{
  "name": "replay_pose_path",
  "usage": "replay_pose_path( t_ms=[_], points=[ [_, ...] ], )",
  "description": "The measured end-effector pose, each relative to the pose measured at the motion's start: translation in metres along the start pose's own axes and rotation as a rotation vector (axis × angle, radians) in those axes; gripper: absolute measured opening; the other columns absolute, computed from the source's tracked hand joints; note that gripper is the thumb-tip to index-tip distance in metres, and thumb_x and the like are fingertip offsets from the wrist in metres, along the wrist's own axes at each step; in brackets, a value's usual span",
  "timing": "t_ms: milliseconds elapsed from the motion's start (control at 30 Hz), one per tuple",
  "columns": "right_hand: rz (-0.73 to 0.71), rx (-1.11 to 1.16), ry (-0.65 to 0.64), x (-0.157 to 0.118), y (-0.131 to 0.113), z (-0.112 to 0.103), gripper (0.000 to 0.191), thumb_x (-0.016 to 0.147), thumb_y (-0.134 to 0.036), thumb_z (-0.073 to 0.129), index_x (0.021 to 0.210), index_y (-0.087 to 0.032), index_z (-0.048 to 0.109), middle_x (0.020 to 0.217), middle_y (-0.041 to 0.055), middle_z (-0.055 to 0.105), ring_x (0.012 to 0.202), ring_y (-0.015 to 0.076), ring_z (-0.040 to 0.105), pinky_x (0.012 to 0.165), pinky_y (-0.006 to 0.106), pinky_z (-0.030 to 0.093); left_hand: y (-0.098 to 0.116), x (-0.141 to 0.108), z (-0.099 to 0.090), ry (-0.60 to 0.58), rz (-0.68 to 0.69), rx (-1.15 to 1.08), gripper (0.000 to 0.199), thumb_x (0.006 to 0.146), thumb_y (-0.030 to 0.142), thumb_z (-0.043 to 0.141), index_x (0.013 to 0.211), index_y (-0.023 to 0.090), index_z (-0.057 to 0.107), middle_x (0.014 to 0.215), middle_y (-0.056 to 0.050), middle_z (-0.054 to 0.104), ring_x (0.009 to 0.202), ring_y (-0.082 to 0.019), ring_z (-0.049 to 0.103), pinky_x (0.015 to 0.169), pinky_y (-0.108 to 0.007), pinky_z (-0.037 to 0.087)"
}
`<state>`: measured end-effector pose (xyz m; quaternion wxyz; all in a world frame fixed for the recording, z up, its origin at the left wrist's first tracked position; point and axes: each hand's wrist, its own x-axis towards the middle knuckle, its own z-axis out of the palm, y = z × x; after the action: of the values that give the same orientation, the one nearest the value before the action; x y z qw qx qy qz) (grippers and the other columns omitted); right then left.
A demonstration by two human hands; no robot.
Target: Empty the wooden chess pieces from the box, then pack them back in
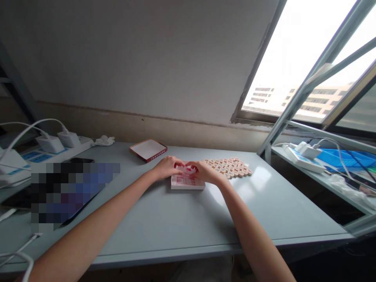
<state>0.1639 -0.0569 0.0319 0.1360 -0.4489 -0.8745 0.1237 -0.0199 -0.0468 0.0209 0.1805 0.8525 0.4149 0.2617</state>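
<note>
Curled fingers of both hands (168, 167) (202, 171) grasp red-printed sheet (185, 179), wording unreadable, in white box (188, 187)

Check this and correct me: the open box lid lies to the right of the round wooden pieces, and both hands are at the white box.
Wrong side: in the head view, the open box lid lies to the left of the round wooden pieces. Both hands are at the white box.
</note>
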Motion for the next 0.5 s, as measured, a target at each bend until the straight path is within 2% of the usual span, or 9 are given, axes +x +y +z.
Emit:
replay_pose_path(
  t_ms=[100,267,367,500],
  points=[
    [-0.004,0.0,-0.005,0.0006,0.0029,0.0008,0.048,0.064,-0.003,0.045,0.105,-0.022,0.06,0.073,0.0015,0.065,0.057,0.0105,0.05,0.052,0.018,0.034,-0.0011,0.0005,-0.0009,0.058,-0.036,0.035,0.019,0.068,0.028,0.06,0.081,0.018,0.069,0.082,-0.003,0.068,0.077,-0.018,0.058,0.069,-0.024,0.04],
    [0.001,0.016,-0.022,-0.0009,0.0034,-0.0007,0.047,0.065,-0.003,0.046,0.106,-0.023,0.06,0.077,0.0024,0.066,0.06,0.0113,0.052,0.054,0.018,0.036,-0.0025,0.0013,-0.0011,0.05,-0.013,-0.018,0.016,0.071,0.028,0.057,0.077,0.019,0.07,0.079,-0.002,0.068,0.075,-0.016,0.058,0.068,-0.023,0.041],
    [-0.009,0.047,-0.019,-0.0009,0.0005,-0.0013,0.037,0.071,-0.011,0.048,0.103,-0.024,0.061,0.083,0.0024,0.067,0.065,0.012,0.055,0.057,0.019,0.038,-0.0013,0.0004,0.0004,0.042,-0.028,0.0,0.015,0.071,0.025,0.058,0.077,0.019,0.07,0.078,-0.002,0.068,0.072,-0.016,0.058,0.067,-0.023,0.041],
    [0.005,-0.03,0.029,0.0014,-0.0011,0.0007,0.028,0.077,-0.018,0.047,0.099,-0.023,0.064,0.077,0.0032,0.067,0.063,0.0133,0.056,0.057,0.02,0.037,-0.0005,-0.0008,0.0019,0.052,-0.045,-0.024,0.016,0.071,0.026,0.059,0.078,0.017,0.07,0.077,-0.003,0.067,0.071,-0.016,0.057,0.065,-0.023,0.041]
  ],
)
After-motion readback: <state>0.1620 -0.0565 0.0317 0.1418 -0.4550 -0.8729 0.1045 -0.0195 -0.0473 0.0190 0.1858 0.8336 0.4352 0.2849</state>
